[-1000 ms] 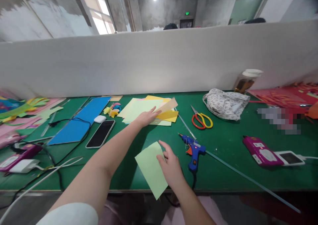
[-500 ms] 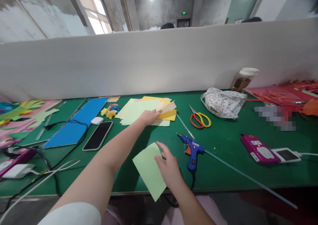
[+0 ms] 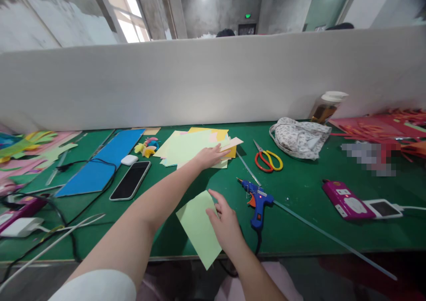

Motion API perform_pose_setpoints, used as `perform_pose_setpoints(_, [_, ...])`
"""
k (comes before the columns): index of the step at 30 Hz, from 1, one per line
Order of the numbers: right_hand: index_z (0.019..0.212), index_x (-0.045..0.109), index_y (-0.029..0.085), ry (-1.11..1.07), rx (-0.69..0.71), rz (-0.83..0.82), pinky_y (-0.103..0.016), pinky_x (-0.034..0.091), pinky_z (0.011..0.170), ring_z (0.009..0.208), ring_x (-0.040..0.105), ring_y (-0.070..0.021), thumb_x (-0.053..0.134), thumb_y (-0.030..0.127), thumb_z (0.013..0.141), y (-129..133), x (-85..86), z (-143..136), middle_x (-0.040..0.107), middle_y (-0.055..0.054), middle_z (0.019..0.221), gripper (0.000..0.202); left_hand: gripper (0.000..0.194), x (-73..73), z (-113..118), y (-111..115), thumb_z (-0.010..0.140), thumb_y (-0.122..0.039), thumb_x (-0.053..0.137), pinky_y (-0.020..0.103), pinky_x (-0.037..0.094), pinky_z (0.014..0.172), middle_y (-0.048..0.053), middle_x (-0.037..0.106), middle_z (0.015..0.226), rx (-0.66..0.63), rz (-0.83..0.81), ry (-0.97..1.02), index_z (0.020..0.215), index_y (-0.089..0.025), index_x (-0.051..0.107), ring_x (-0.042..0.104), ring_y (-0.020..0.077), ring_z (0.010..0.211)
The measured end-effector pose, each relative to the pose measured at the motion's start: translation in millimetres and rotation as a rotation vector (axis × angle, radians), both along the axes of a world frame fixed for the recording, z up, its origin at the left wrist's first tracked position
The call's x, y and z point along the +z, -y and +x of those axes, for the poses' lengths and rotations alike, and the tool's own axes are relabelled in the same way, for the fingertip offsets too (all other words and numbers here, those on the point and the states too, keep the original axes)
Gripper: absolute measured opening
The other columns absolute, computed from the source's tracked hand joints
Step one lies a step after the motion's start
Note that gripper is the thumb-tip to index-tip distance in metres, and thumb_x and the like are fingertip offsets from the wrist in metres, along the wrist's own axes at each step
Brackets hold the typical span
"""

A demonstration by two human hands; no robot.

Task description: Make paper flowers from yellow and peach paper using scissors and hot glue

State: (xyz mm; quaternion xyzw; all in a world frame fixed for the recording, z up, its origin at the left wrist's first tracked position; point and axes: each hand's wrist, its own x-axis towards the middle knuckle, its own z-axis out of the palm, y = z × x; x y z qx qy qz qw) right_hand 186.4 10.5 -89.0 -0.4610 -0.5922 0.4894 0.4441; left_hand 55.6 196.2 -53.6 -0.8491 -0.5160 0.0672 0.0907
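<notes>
My right hand (image 3: 226, 223) pinches a light green sheet of paper (image 3: 199, 230) by its right side, over the table's near edge. With my left hand (image 3: 210, 157) I reach to a loose pile of coloured paper (image 3: 191, 143) in pale green, yellow and pink. A pale cream-pink paper piece (image 3: 234, 144) sticks out past my left fingers, which are closed on it; the grip is partly hidden. Just right of my right hand lies a blue hot glue gun (image 3: 258, 201) with a long glue stick (image 3: 329, 236) out of its back.
Scissors (image 3: 268, 159) and a patterned cloth pouch (image 3: 299, 138) lie right of the pile. Left are a phone (image 3: 130, 181), a blue board (image 3: 103, 163), small paper flowers (image 3: 147, 147) and cables. A purple power strip (image 3: 348, 201) is at right. A white partition (image 3: 213, 84) stands behind.
My left hand has moved slightly right across the pile, bringing the cream-pink paper piece along and turning it flatter. My right hand and the green sheet have hardly moved.
</notes>
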Motion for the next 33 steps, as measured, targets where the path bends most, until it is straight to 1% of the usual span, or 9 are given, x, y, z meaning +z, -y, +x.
perform_pose_setpoints(2, [0.121,0.055,0.027,-0.003,-0.002,-0.003,-0.024,0.044,0.057,0.067,0.056,-0.0161,0.05,0.02,0.076,0,-0.2,0,0.062,-0.001,0.076,0.047,0.047,-0.4,6,-1,0.09,-0.035,0.039,0.036,0.047,0.08,0.013,0.027,0.146,-0.024,-0.023,0.003,0.136,-0.037,0.031,0.059,0.0248,0.103])
perform_pose_setpoints(3, [0.121,0.055,0.028,-0.007,-0.001,-0.007,-0.024,0.044,0.058,0.068,0.056,-0.0163,0.05,0.02,0.076,0,-0.2,0,0.063,-0.002,0.077,0.046,0.046,-1.2,8,-2,0.09,-0.035,0.04,0.037,0.048,0.08,0.013,0.029,0.145,-0.023,-0.033,0.005,0.135,-0.033,0.033,0.059,0.0242,0.104])
perform_pose_setpoints(6, [0.121,0.055,0.028,-0.028,0.002,-0.022,-0.025,0.045,0.06,0.074,0.058,-0.0172,0.049,0.02,0.077,0,0.0,0,0.064,-0.003,0.083,0.045,0.045,-4.6,14,-7,0.089,-0.037,0.045,0.041,0.05,0.081,0.013,0.046,0.13,0.007,-0.053,0.013,0.13,-0.02,0.04,0.058,0.0214,0.1])
perform_pose_setpoints(8, [0.121,0.055,0.028,-0.047,0.0,-0.034,-0.026,0.046,0.063,0.078,0.059,-0.018,0.05,0.02,0.077,0,0.3,0,0.065,-0.004,0.089,0.045,0.042,-6.6,17,-13,0.087,-0.038,0.048,0.041,0.05,0.081,0.01,0.053,0.118,0.03,-0.063,0.012,0.123,-0.016,0.045,0.057,0.0198,0.097])
perform_pose_setpoints(11, [0.121,0.055,0.027,-0.062,-0.009,-0.052,-0.026,0.047,0.065,0.082,0.06,-0.0185,0.05,0.021,0.078,-1,0.4,1,0.065,-0.005,0.093,0.044,0.037,-7.9,22,-22,0.087,-0.037,0.05,0.04,0.05,0.079,0.009,0.056,0.111,0.061,-0.078,-0.005,0.117,-0.015,0.05,0.058,0.0188,0.094])
perform_pose_setpoints(16, [0.121,0.055,0.027,-0.043,-0.004,-0.069,-0.024,0.044,0.059,0.07,0.058,-0.0159,0.049,0.02,0.078,-1,-1.2,3,0.064,-0.003,0.08,0.043,0.035,-6.9,35,-34,0.086,-0.036,0.051,0.04,0.05,0.08,0.008,0.057,0.11,0.085,-0.088,-0.043,0.114,-0.015,0.052,0.058,0.0186,0.094])
perform_pose_setpoints(20, [0.12,0.056,0.027,-0.033,-0.018,-0.058,-0.022,0.042,0.057,0.066,0.055,-0.0146,0.05,0.02,0.078,-1,-2.5,4,0.063,-0.002,0.077,0.043,0.035,-8.5,42,-36,0.086,-0.036,0.051,0.04,0.05,0.08,0.008,0.057,0.111,0.086,-0.082,-0.051,0.114,-0.015,0.052,0.058,0.0187,0.094])
perform_pose_setpoints(25, [0.121,0.054,0.026,-0.038,0.01,-0.072,-0.021,0.041,0.057,0.063,0.053,-0.0131,0.049,0.02,0.078,-1,-0.2,4,0.062,0.0,0.076,0.044,0.035,-11.8,42,-34,0.086,-0.036,0.051,0.04,0.05,0.08,0.009,0.056,0.111,0.107,-0.069,-0.03,0.115,-0.015,0.051,0.058,0.0189,0.095])
perform_pose_setpoints(33, [0.12,0.055,0.026,-0.005,0.025,-0.069,-0.022,0.041,0.059,0.064,0.053,-0.0143,0.048,0.021,0.078,-1,3.4,3,0.062,-0.001,0.076,0.043,0.034,-12.0,39,-39,0.087,-0.035,0.05,0.039,0.051,0.078,0.008,0.057,0.109,0.174,-0.064,0.065,0.114,-0.015,0.051,0.059,0.0176,0.091])
